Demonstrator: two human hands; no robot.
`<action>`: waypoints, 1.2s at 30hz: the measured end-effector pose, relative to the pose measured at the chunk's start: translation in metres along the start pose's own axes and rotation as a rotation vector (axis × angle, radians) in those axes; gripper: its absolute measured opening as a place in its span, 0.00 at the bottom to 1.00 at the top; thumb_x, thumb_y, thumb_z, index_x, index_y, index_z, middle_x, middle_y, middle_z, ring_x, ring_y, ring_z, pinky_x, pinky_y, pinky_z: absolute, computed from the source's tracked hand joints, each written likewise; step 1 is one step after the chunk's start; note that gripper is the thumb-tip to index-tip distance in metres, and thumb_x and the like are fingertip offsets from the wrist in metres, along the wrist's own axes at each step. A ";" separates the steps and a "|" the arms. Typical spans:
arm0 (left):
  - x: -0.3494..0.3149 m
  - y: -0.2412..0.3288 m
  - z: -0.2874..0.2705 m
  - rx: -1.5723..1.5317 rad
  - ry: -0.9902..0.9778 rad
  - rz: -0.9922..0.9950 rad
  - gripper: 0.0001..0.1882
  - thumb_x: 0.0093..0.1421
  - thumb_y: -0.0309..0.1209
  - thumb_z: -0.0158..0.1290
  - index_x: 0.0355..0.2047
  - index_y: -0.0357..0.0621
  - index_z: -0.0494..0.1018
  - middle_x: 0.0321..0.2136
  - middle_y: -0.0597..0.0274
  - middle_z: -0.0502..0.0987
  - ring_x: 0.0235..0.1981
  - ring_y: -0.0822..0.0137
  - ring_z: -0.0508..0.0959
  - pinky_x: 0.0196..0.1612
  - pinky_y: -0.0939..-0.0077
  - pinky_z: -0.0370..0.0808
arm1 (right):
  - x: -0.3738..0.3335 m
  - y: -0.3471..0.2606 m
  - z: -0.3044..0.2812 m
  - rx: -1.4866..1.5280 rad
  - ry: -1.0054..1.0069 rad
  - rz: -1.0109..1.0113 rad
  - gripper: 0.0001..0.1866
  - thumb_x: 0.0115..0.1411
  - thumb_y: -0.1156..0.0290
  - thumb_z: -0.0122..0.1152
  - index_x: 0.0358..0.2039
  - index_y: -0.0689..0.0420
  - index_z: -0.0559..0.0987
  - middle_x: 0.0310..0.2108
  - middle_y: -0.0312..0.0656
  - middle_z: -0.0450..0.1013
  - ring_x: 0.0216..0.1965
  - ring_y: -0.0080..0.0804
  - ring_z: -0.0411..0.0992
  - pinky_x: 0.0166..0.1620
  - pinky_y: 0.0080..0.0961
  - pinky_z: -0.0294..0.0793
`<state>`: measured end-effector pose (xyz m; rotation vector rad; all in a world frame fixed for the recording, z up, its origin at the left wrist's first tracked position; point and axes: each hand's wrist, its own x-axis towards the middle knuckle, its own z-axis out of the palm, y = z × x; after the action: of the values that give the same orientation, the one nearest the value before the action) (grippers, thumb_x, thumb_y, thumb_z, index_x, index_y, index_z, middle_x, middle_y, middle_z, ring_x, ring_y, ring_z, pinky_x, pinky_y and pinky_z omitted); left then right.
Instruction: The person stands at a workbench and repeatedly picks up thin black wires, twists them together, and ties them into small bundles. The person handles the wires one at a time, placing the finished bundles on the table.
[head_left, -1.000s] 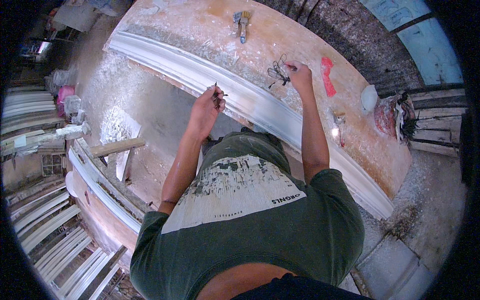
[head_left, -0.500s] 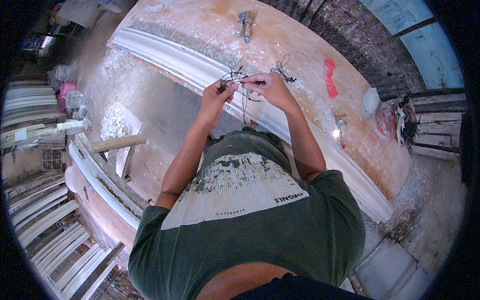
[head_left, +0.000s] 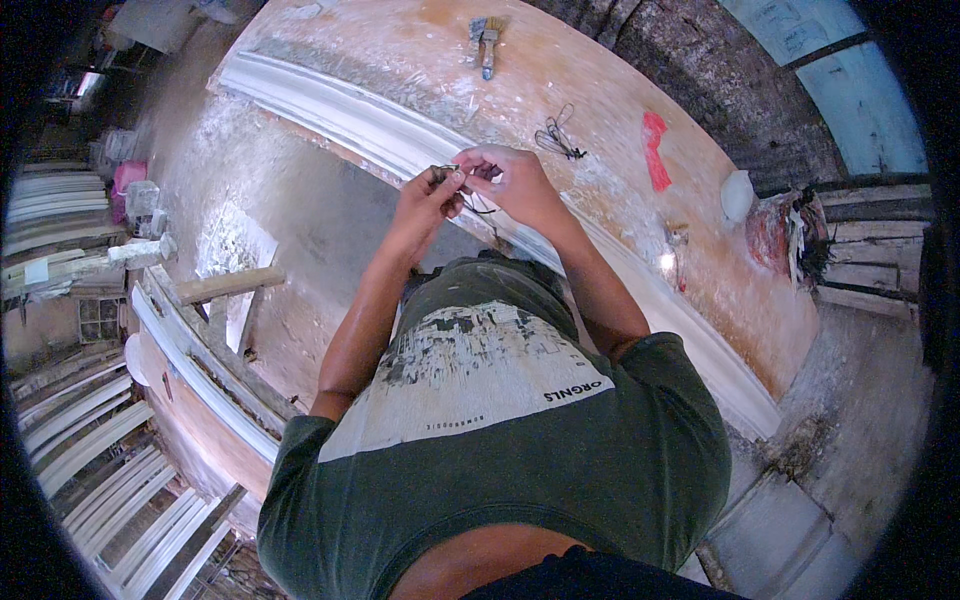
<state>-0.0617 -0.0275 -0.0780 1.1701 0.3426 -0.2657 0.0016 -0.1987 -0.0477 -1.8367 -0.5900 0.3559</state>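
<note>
Over the table's near edge, my left hand pinches a thin black cord between thumb and fingers. Most of the cord is hidden behind the fingers, and a short dark strand hangs out below them. My right hand comes in from the right, its fingertips closed at the cord beside my left thumb. Beneath both hands runs a long white moulding along the table's near edge. Just past my right hand, a second tangled black cord lies on the tabletop.
The plaster-smeared table holds paintbrushes at the back, a red strip and a white bowl-like piece at the right. Left of me stand a wooden bar and racks of long white strips.
The loose loops of cord have been gathered in, and less of it shows now. My right hand has moved left, closer to my left hand, with its back turned more upward.
</note>
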 end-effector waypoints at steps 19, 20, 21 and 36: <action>-0.012 0.009 0.002 -0.294 0.096 0.023 0.10 0.66 0.34 0.51 0.33 0.40 0.72 0.27 0.63 0.75 0.29 0.71 0.74 0.34 0.77 0.72 | 0.033 0.228 -0.054 -0.980 0.443 0.668 0.21 0.56 0.48 0.60 0.41 0.51 0.81 0.36 0.46 0.78 0.43 0.42 0.77 0.44 0.46 0.74; -0.012 0.009 0.002 -0.299 0.100 0.025 0.10 0.66 0.35 0.50 0.34 0.40 0.72 0.28 0.63 0.75 0.29 0.71 0.74 0.34 0.77 0.72 | 0.032 0.233 -0.057 -0.904 0.412 0.685 0.20 0.55 0.50 0.61 0.43 0.49 0.81 0.36 0.46 0.79 0.43 0.43 0.77 0.45 0.44 0.74; -0.011 0.009 0.002 -0.303 0.102 0.026 0.10 0.67 0.35 0.50 0.34 0.40 0.72 0.28 0.63 0.75 0.30 0.71 0.74 0.34 0.77 0.72 | 0.032 0.238 -0.059 -0.828 0.381 0.702 0.20 0.55 0.51 0.61 0.44 0.46 0.81 0.36 0.45 0.79 0.43 0.43 0.77 0.46 0.41 0.75; 0.002 -0.002 -0.008 -0.326 0.048 0.000 0.08 0.66 0.35 0.50 0.37 0.44 0.72 0.31 0.65 0.74 0.36 0.70 0.73 0.39 0.77 0.70 | 0.025 0.241 -0.060 -0.370 0.634 0.532 0.15 0.56 0.58 0.63 0.37 0.55 0.83 0.33 0.50 0.79 0.37 0.47 0.78 0.40 0.39 0.76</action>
<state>-0.0620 -0.0209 -0.0832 0.8567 0.4111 -0.1741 0.1063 -0.2935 -0.2535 -2.3012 0.3001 -0.0117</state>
